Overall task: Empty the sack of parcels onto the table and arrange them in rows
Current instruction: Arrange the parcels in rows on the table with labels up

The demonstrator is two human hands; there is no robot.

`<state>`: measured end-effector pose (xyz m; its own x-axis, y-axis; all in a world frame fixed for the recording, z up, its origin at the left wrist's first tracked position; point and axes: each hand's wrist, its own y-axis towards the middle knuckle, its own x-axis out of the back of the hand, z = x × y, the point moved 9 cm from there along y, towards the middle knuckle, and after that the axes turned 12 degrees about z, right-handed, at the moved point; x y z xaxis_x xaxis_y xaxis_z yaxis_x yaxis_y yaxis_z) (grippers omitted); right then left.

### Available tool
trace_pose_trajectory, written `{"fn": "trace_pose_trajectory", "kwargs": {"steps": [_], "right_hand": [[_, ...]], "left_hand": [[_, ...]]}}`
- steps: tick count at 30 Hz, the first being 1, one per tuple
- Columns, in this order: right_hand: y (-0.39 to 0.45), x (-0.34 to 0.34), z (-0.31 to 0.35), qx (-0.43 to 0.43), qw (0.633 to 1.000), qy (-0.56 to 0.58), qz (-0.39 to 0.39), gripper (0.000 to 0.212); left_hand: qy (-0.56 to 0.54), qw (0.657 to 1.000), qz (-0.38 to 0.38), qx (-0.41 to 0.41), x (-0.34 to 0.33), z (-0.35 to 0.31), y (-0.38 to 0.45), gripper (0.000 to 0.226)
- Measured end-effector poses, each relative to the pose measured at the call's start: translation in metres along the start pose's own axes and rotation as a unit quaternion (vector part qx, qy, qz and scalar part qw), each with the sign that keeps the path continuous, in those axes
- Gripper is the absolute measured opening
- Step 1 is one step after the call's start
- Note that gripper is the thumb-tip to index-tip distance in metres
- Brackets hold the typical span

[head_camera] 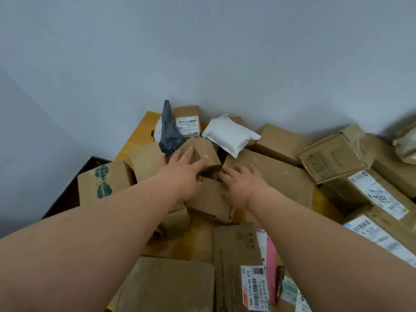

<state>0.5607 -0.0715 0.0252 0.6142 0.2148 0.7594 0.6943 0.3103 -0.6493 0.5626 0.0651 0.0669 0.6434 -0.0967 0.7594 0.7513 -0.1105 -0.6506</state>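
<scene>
Several brown cardboard parcels lie heaped on a yellow wooden table [144,129]. My left hand [183,170] rests with spread fingers on a small tilted brown box [206,152] in the middle of the heap. My right hand [242,185] lies flat, fingers apart, between a lower brown box [209,201] and a large flat carton [276,176]. A white padded bag [231,135] and a dark grey plastic bag [168,129] sit at the far side. No sack is in view.
A labelled upright box [186,120] stands against the grey wall. More labelled cartons [378,192] crowd the right side, and boxes [238,262] lie close to me. A taped box [103,181] overhangs the table's left edge above a dark surface [67,199].
</scene>
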Motion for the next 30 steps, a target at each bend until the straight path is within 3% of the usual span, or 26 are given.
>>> {"fn": "trace_pose_trajectory", "kwargs": {"steps": [6,8,11,13,15,17,19,22,25,30], "right_hand": [[-0.012,-0.001,-0.008,-0.002,0.998,-0.041,-0.039,0.057],[-0.016,-0.001,-0.014,-0.001,0.998,-0.041,-0.037,0.052],[-0.017,0.003,-0.022,-0.002,0.999,-0.044,-0.016,0.047],[-0.015,0.011,-0.024,0.003,0.999,-0.054,-0.004,0.044],[-0.011,0.029,-0.028,-0.002,0.999,-0.040,-0.026,0.047],[-0.007,0.057,-0.043,-0.042,0.992,0.017,-0.116,0.043],[-0.003,0.075,-0.069,-0.106,0.970,0.101,-0.194,0.029],[0.016,0.070,-0.098,-0.167,0.950,0.212,-0.158,0.049],[0.036,0.071,-0.090,-0.125,0.954,0.246,-0.117,0.052],[0.043,0.102,-0.054,0.004,0.947,0.264,-0.182,0.058]], "left_hand": [[-0.028,0.993,-0.101,-0.050,0.023,-0.014,-0.008,0.036],[-0.021,0.995,-0.079,-0.058,0.024,-0.022,-0.008,0.034],[-0.016,0.998,0.015,-0.061,0.015,-0.030,-0.005,0.037],[-0.033,0.998,0.025,-0.053,0.012,-0.030,-0.002,0.036],[-0.100,0.993,-0.054,-0.042,0.028,-0.022,-0.003,0.031],[-0.141,0.976,-0.160,-0.037,0.049,-0.011,-0.003,0.022],[-0.125,0.976,-0.179,-0.023,0.055,-0.004,0.009,0.041],[-0.124,0.990,-0.064,-0.002,0.038,-0.001,0.034,0.061],[-0.172,0.984,-0.043,-0.015,0.031,-0.005,0.047,0.052],[-0.294,0.952,-0.081,-0.020,0.043,-0.001,0.047,0.032]]}}
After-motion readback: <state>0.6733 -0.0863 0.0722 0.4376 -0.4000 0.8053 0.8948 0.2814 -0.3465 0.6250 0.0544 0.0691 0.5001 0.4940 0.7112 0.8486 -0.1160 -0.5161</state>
